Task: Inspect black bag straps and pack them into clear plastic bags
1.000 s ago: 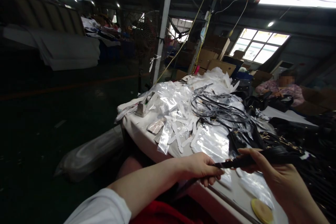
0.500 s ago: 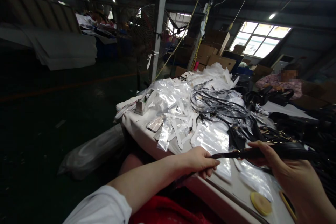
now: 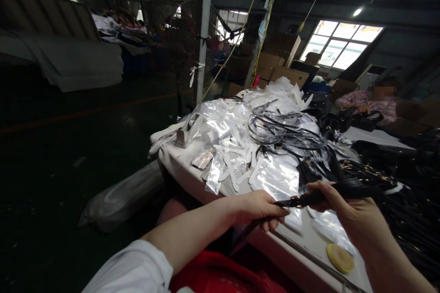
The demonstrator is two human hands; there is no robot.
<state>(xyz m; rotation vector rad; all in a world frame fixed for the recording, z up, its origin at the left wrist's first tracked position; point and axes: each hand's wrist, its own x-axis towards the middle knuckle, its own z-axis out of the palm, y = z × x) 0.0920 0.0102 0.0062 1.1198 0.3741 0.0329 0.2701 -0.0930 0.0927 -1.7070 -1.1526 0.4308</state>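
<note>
Black strap [image 3: 309, 198] stretched between two hands above the table [image 3: 319, 247] edge.

The left hand [image 3: 258, 209] clenches the strap's near end; the right hand [image 3: 347, 208] pinches it farther along, thumb on top. Clear plastic bags [image 3: 275, 178] lie just beyond the fingers, and a yellow disc [image 3: 339, 257] lies below the right hand.

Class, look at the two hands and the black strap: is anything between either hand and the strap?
No. The left hand and right hand both grip the black strap directly, with nothing visible between.
</note>
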